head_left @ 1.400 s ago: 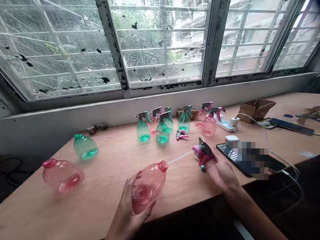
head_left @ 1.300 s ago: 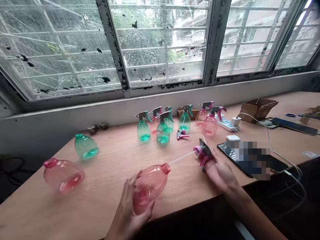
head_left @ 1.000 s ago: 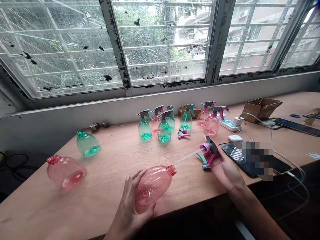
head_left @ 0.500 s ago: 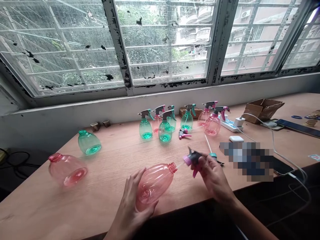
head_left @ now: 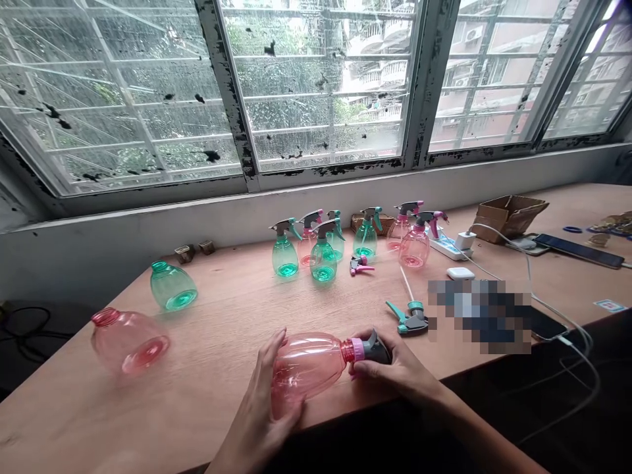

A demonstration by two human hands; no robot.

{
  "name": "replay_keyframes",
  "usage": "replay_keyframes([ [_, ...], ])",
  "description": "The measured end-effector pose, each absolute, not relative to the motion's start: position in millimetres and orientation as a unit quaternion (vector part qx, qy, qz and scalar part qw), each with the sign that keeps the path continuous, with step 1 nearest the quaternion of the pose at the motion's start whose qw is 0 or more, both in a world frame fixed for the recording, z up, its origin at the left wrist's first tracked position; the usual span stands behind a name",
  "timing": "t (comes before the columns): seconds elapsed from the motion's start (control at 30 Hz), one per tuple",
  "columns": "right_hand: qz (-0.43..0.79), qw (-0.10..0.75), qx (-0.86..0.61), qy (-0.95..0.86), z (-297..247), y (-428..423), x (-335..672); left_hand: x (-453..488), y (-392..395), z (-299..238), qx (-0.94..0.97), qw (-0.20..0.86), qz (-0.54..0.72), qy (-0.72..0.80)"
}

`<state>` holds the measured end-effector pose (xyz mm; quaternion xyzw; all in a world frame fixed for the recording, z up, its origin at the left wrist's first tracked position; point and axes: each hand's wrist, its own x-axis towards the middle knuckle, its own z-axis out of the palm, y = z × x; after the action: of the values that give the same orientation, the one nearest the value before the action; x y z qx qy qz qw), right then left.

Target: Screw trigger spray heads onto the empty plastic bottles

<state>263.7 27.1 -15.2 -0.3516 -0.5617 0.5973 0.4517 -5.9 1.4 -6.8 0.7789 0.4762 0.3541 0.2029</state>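
Observation:
My left hand [head_left: 269, 385] is wrapped round the body of a clear pink bottle [head_left: 311, 365], tilted on its side with the neck to the right. In my right hand [head_left: 395, 362] is a dark grey spray head [head_left: 374, 349] with a pink collar [head_left: 357, 349]. The collar sits at the bottle's threaded neck; some red thread still shows beside it. My right fingers partly cover the spray head and its pink trigger. On the table beyond lie a teal-and-grey spray head [head_left: 413, 318] with its tube and a pink-and-grey spray head [head_left: 361, 265].
At the left stand an open pink bottle [head_left: 129, 342] and an open green bottle [head_left: 172, 286]. Several bottles with spray heads, such as a green one [head_left: 323, 262], stand near the window wall. A power strip [head_left: 448, 246], a cardboard box [head_left: 508, 217], a phone [head_left: 546, 322] and cables are at the right.
My right hand has moved left and down, bringing the spray head onto the bottle's neck. The tube that showed between them is now inside. The bottle lies flatter.

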Motion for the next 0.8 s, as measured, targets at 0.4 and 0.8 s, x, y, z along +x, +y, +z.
replay_keyframes([
  [0.4, 0.58, 0.461, -0.353, -0.571, -16, 26, 260, -6, -1, -7, 0.755, 0.243, 0.399, 0.46],
  [0.8, 0.565, 0.472, -0.349, -0.58, -9, 35, 249, -9, 2, 0, 0.625, 0.444, 0.437, 0.47],
])
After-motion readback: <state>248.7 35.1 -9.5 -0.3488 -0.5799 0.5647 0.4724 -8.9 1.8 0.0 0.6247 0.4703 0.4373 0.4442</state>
